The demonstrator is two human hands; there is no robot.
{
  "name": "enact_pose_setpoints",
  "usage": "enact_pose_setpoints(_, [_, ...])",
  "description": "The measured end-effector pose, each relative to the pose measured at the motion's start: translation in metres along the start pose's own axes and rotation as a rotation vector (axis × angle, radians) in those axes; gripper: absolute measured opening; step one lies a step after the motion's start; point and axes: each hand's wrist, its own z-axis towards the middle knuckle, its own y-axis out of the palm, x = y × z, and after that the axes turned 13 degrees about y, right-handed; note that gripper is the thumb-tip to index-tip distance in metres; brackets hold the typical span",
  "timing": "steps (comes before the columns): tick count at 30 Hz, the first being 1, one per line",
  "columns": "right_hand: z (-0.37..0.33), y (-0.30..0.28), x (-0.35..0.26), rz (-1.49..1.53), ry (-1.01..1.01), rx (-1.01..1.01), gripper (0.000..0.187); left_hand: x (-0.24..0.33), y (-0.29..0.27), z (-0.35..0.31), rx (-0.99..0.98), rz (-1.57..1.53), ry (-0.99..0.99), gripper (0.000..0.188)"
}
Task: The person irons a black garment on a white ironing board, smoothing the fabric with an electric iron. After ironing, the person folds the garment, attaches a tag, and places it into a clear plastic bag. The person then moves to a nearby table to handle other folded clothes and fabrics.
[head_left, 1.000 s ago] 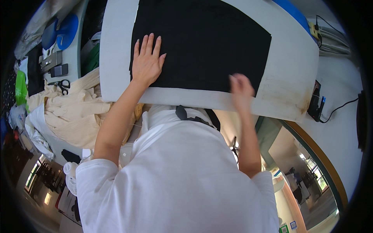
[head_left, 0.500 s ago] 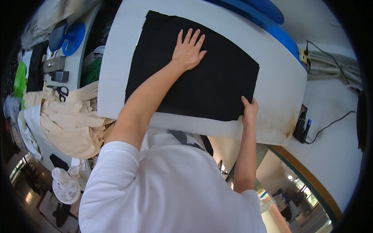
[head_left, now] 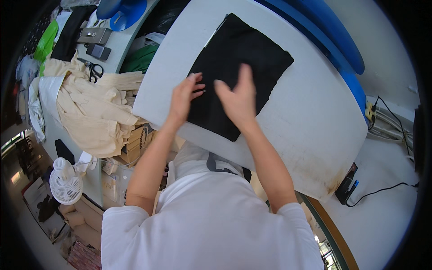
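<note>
Unfortunately, blur smears the right hand (head_left: 238,101), at the centre of the frame, so we cannot count its fingers; together with the left hand (head_left: 182,101), it hides parts of the black cloth (head_left: 256,51) beneath. The right thumb and fingers are spread apart, gripping nothing. The left fingers, loosely bent and apart, hang over the cloth's left edge, unclenched; we cannot tell whether either hand touches the fabric. The blue object (head_left: 128,17) at the upper left is cut off by the frame's dark rim.

We see the matte, four-sided cloth lying flat on a smooth white tabletop (head_left: 310,130), upper centre, its right edge slightly uneven. Brown stains mark the tabletop's lower right corner. Cream ribbed garments (head_left: 90,112) lie heaped at left, too tangled to count. Beside them we count one pair of black-handled scissors (head_left: 94,71), one grey metal box (head_left: 94,35) and one white caged fan (head_left: 66,185).
</note>
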Motion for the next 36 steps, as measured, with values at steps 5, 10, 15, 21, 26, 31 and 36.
enact_pose_setpoints(5, [-0.002, 0.034, 0.046, 0.028, -0.010, -0.238, 0.060, 0.008, -0.022, 0.024, -0.026, 0.326, 0.031, 0.033])
enact_pose_setpoints(10, [-0.006, -0.053, 0.095, 0.147, 0.212, 0.010, 0.022, -0.003, -0.016, 0.029, 0.012, 0.849, 0.280, 0.024])
enact_pose_setpoints(15, [-0.013, -0.097, 0.122, 0.120, 0.327, -0.041, 0.022, -0.005, -0.025, 0.018, 0.095, 1.257, 0.280, 0.039])
enact_pose_setpoints(21, [-0.011, -0.062, 0.119, 0.183, 0.241, -0.124, 0.023, -0.025, -0.050, 0.017, 0.158, 0.851, 0.051, 0.053])
enact_pose_setpoints(26, [-0.016, -0.045, 0.101, 0.092, 0.192, -0.258, 0.020, -0.028, -0.080, 0.022, 0.028, 0.761, 0.030, 0.050])
enact_pose_setpoints(31, [-0.022, -0.042, 0.104, 0.110, 0.224, -0.208, 0.018, 0.079, -0.188, 0.040, 0.296, 1.303, 0.318, 0.026])
enact_pose_setpoints(36, [-0.025, 0.008, 0.092, 0.127, 0.303, -0.184, 0.016, 0.203, -0.375, 0.070, 0.810, 2.049, 0.594, 0.030])
